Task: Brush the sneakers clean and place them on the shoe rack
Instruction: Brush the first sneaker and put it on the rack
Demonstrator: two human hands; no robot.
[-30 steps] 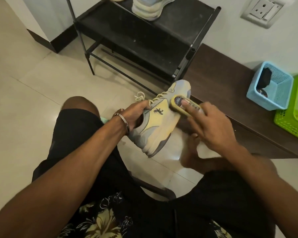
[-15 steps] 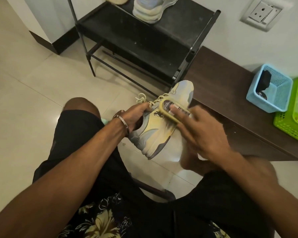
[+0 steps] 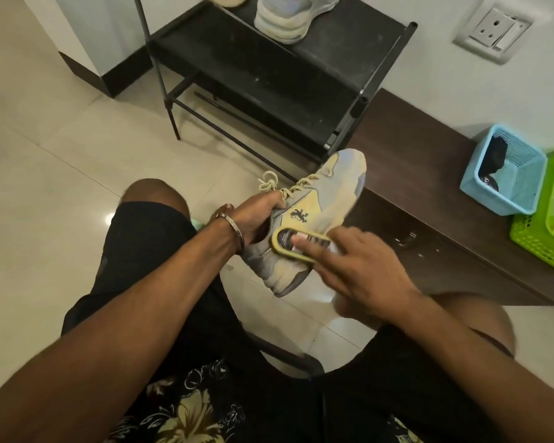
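Left hand [image 3: 256, 215]: gripped sneaker [image 3: 314, 219] at collar, above lap.
Right hand [image 3: 365, 266]: clasped yellow brush [image 3: 296, 247], pressed on sneaker's heel side.
Shoe rack [image 3: 269, 75]: beyond hands, second sneaker [image 3: 288, 17] on top shelf.

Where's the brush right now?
Head view, centre: the brush is pressed against the side of the sneaker under the right hand, near the heel the left hand holds.

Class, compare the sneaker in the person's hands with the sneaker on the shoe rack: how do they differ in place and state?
The held sneaker is off the floor, gripped by the left hand; the racked sneaker rests on the shoe rack. The held sneaker has a brush pressed on it by the right hand; the racked sneaker is untouched. Both are pale, chunky-soled.
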